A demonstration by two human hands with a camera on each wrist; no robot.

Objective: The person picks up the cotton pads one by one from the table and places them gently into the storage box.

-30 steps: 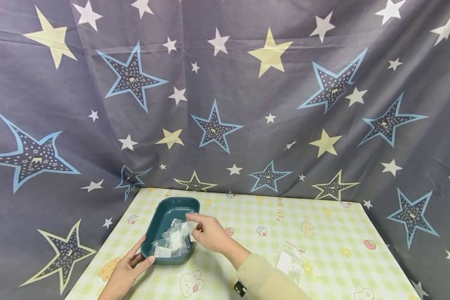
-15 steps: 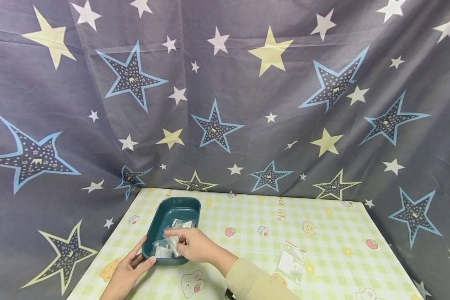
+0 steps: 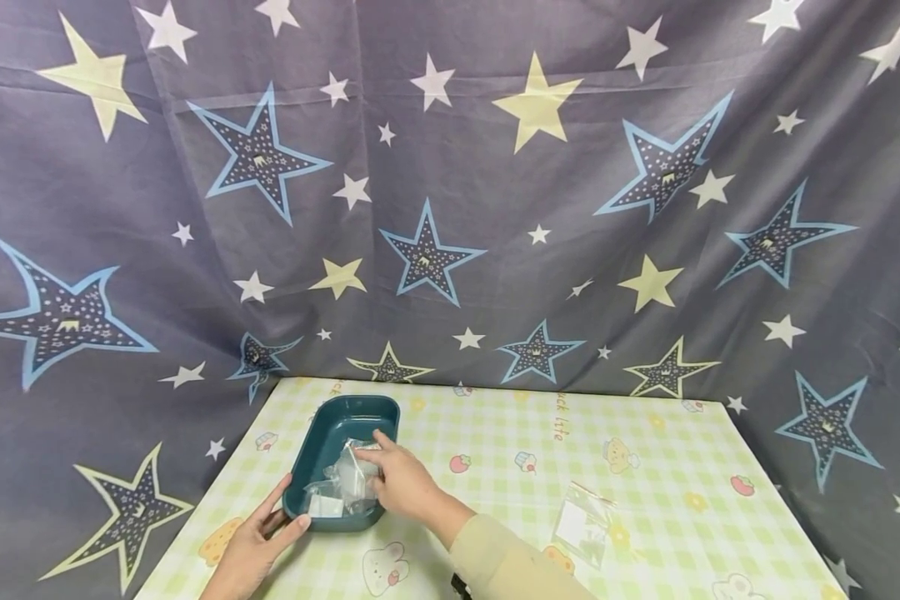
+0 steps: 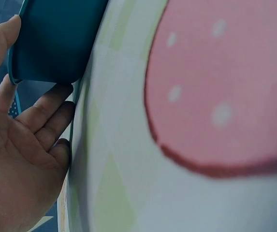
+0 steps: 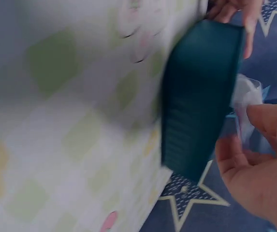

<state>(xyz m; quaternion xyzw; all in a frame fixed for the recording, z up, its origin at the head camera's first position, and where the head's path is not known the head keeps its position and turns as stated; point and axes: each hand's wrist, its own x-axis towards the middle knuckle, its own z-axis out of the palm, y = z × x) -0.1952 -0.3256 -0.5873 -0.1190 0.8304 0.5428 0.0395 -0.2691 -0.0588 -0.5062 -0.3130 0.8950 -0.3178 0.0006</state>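
Observation:
A dark teal rectangular tray [image 3: 337, 523] stands at the left of the table, with several small clear plastic bags [image 3: 326, 505] in its near half. My left hand [image 3: 247, 550] holds the tray's near left corner, thumb at the near rim and fingers along the left side. In the left wrist view, fingertips touch the tray wall [image 4: 56, 43]. My right hand [image 3: 411, 485] reaches over the tray's right rim. Its thumb and fingers pinch a clear plastic bag [image 5: 247, 94], seen at the rim in the right wrist view; whitish contents show through the plastic.
Another clear bag [image 3: 585, 525] with a white label lies on the table to the right, beyond my sleeve [image 3: 517, 567]. A green checked cloth [image 3: 487, 433] with cartoon prints covers the table. Behind hangs a dark curtain [image 3: 465, 167] with stars.
My right hand dipped left and down into the tray among the bags, then came back up slightly to the right with a bag. My left hand stays at the corner.

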